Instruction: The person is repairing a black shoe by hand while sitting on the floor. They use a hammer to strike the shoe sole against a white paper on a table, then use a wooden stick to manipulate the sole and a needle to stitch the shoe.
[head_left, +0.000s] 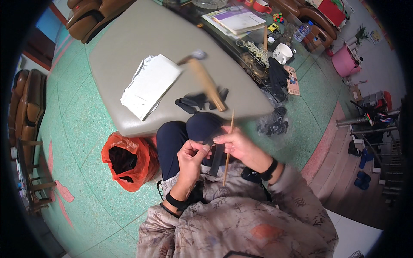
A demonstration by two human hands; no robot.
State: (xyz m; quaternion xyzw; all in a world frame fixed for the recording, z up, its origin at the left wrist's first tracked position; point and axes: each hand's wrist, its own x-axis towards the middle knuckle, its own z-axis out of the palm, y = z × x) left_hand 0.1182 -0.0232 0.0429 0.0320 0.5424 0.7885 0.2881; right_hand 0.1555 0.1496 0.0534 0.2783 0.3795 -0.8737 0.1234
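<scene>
Pinching a dark strip (217, 161) between thumb and fingers, the left hand (193, 157) meets the right hand (241, 145) above the lap; the right grasps the strip too, along with a thin wooden stick (227, 161); the strip hangs between the hands; beyond the knees, a grey bench (129, 34) bears white papers (150, 86), black pieces (189, 104) and a blurred hammer (204, 81); an orange bag (145, 172) sits left of the legs.

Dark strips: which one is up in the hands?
The dark strip hanging between the left hand and right hand; the other dark pieces lie on the grey bench, near the hammer.
</scene>
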